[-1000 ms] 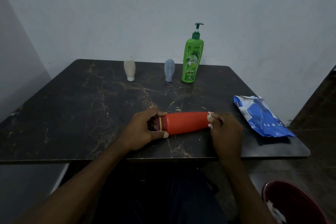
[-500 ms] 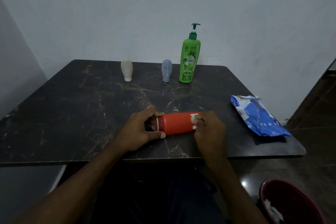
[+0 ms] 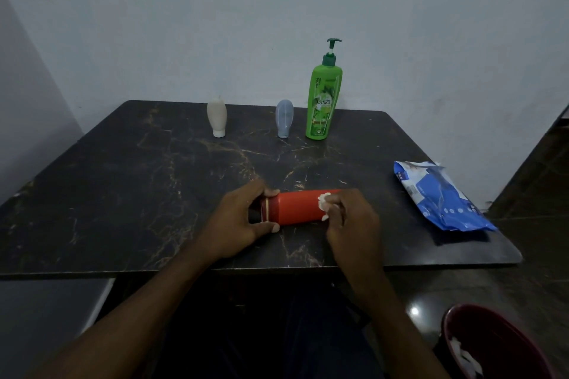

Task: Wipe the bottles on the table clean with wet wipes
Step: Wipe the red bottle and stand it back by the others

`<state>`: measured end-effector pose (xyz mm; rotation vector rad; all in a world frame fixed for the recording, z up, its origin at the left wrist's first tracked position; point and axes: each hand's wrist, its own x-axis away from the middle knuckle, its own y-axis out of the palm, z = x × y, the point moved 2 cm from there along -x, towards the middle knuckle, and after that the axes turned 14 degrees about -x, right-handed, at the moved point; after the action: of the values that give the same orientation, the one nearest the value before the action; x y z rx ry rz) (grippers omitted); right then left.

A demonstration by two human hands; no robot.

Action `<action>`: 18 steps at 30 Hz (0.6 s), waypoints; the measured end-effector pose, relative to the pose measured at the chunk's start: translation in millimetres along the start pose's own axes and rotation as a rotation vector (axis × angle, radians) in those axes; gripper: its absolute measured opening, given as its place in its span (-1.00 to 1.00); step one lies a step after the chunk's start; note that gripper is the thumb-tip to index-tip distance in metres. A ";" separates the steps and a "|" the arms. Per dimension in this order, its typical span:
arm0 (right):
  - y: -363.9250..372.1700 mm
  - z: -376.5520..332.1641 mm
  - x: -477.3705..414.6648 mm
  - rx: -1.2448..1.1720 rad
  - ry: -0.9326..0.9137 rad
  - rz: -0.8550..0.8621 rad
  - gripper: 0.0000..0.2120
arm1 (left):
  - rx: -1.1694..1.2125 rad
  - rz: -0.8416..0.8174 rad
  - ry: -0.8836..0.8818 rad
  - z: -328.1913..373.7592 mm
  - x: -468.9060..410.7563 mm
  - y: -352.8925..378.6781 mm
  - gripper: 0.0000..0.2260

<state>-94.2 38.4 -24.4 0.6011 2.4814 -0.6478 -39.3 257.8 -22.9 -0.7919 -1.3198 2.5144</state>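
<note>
While red bottle lies sideways near front edge of dark table, left hand grips its cap end, right hand presses scrunched white wipe on body, fingers curled round it.

view: head, one wide-angle camera | from: at the person's head, above the near edge of the worktop | facing: forward and down, toward the far wall | range: close over the left hand and right hand, both low in mid-frame | span: nearly the whole worktop
</note>
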 end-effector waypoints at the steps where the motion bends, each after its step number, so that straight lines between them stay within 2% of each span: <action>1: -4.0 3.5 -0.2 -0.028 0.025 0.017 -0.85 | -0.018 0.022 0.024 1.0 0.6 -0.4 -0.52; 4: -15.0 15.9 -0.3 -0.043 0.099 0.062 -0.88 | -0.045 0.075 0.101 3.5 0.9 -1.6 -0.60; 7: -18.7 21.9 1.2 0.016 0.128 0.060 -0.89 | -0.074 0.060 0.165 4.1 -0.2 -0.4 -0.66; 13: -18.0 26.5 1.5 0.039 0.235 0.089 -0.90 | -0.055 -0.013 0.154 0.0 -0.5 2.9 -0.71; 16: -10.3 14.4 3.8 0.032 0.193 0.084 -0.86 | -0.039 0.007 0.166 0.9 -1.4 2.4 -0.71; 18: 4.9 1.6 10.2 0.033 0.117 0.018 -0.86 | -0.051 0.011 0.165 2.0 -1.7 1.3 -0.69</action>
<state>-99.0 44.3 -32.9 0.6909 2.5742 -0.6661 -38.9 255.0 -22.4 -0.9961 -1.3320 2.3739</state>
